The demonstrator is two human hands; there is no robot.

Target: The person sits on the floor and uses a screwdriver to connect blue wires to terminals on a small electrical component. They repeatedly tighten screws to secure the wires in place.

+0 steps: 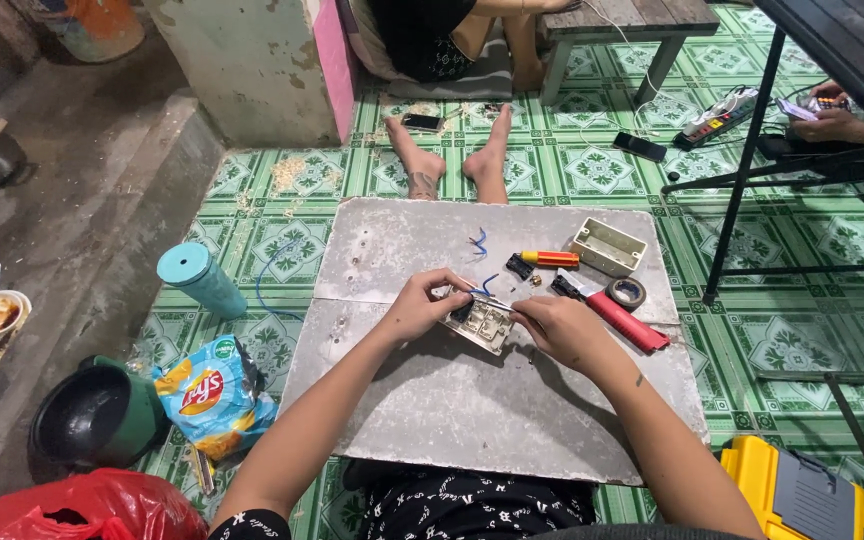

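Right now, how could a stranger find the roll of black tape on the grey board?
Start from the grey board lying across the person's lap on the green patterned floor, and look to its right part. Beyond the right hand, the roll of black tape lies flat between the cream plastic box and the red-handled tool. It is the only ring-shaped thing there.

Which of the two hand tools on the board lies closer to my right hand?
The red-handled tool lies closer, just beyond the right hand beside the roll of black tape. The orange-and-yellow screwdriver lies farther up the board.
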